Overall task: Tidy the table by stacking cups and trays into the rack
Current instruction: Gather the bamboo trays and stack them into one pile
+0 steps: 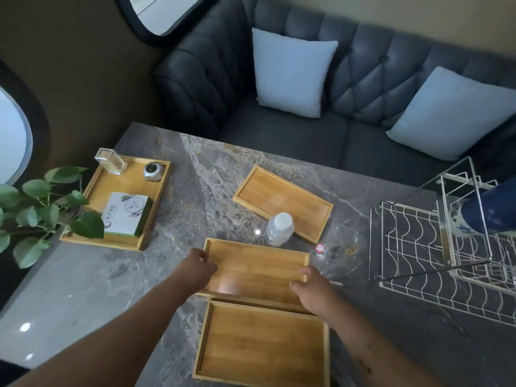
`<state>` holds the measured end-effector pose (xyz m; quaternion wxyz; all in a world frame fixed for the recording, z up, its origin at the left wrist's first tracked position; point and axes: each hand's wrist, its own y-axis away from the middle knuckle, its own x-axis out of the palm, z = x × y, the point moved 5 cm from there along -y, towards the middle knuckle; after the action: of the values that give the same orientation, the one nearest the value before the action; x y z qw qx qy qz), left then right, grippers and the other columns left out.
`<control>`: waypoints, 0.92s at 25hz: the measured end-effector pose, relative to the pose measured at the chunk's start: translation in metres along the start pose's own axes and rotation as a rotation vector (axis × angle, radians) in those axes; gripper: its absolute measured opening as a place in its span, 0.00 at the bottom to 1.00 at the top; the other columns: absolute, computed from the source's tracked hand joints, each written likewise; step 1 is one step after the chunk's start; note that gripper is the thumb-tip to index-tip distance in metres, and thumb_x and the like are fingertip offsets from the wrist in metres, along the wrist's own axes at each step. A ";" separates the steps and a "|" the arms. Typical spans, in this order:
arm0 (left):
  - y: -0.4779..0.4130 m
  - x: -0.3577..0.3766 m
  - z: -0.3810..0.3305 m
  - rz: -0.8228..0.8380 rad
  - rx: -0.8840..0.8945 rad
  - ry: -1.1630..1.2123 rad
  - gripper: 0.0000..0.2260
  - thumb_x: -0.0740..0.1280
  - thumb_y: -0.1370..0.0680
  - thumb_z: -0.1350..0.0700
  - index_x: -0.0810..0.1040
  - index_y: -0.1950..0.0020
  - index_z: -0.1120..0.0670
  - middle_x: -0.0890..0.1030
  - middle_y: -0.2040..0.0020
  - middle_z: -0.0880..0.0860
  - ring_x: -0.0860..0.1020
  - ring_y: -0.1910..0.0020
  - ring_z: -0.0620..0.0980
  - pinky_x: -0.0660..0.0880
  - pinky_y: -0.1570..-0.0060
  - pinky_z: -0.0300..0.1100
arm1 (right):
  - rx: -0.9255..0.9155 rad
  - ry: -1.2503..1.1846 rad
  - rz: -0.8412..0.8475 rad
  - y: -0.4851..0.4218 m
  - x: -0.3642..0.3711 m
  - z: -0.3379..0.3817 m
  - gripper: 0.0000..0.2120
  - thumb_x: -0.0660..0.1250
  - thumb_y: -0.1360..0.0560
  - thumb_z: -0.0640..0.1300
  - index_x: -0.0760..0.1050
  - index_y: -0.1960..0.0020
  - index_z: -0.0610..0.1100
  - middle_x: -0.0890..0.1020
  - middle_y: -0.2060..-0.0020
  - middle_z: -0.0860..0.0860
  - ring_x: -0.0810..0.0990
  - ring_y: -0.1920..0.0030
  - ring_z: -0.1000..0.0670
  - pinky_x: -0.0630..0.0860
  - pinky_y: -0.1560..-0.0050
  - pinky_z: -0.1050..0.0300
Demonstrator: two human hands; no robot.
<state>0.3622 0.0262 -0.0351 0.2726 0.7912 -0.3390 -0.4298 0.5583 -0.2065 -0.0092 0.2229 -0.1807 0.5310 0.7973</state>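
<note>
A grey marble counter [195,191] stands before a dark sofa [279,135] at the top of the frame. At lower centre, the left hand [199,268] and right hand [310,289] each grip one end of a bamboo tray [257,269], fingers [304,272] curled round its short rims. A second tray [262,344] lies just below it. A third tray [282,203] lies above, beside a water bottle [279,229]. The wire rack [418,247] stands at the right edge, well apart.
</note>
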 end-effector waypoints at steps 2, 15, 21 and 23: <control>-0.001 -0.002 0.001 -0.019 0.006 0.053 0.17 0.69 0.23 0.53 0.71 0.36 0.51 0.81 0.51 0.58 0.83 0.57 0.56 0.78 0.62 0.46 | -0.009 -0.020 -0.027 -0.001 -0.003 0.000 0.22 0.64 0.22 0.53 0.66 0.29 0.54 0.76 0.60 0.58 0.77 0.63 0.58 0.69 0.67 0.60; 0.029 -0.007 -0.011 -0.093 0.063 0.070 0.26 0.72 0.25 0.50 0.69 0.29 0.51 0.79 0.47 0.55 0.80 0.56 0.49 0.75 0.64 0.43 | -0.054 -0.113 -0.155 0.024 -0.018 -0.014 0.21 0.64 0.21 0.50 0.68 0.30 0.50 0.73 0.61 0.58 0.73 0.64 0.61 0.69 0.66 0.62; 0.056 -0.007 -0.017 -0.082 0.149 -0.047 0.24 0.69 0.24 0.54 0.73 0.29 0.56 0.83 0.50 0.56 0.82 0.55 0.52 0.80 0.55 0.45 | -0.022 -0.089 -0.271 0.047 -0.037 -0.027 0.20 0.69 0.26 0.46 0.71 0.36 0.42 0.83 0.47 0.43 0.81 0.55 0.45 0.75 0.58 0.55; 0.064 -0.007 -0.017 -0.092 0.178 -0.155 0.16 0.69 0.23 0.53 0.81 0.37 0.57 0.84 0.53 0.55 0.82 0.56 0.53 0.82 0.52 0.47 | -0.019 -0.087 -0.298 0.051 -0.041 -0.036 0.15 0.67 0.28 0.43 0.74 0.43 0.40 0.84 0.51 0.42 0.84 0.54 0.41 0.81 0.54 0.50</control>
<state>0.3543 -0.0056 0.0227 0.1541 0.7913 -0.3591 -0.4701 0.5669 -0.2638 0.0381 0.3600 -0.2248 0.4806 0.7674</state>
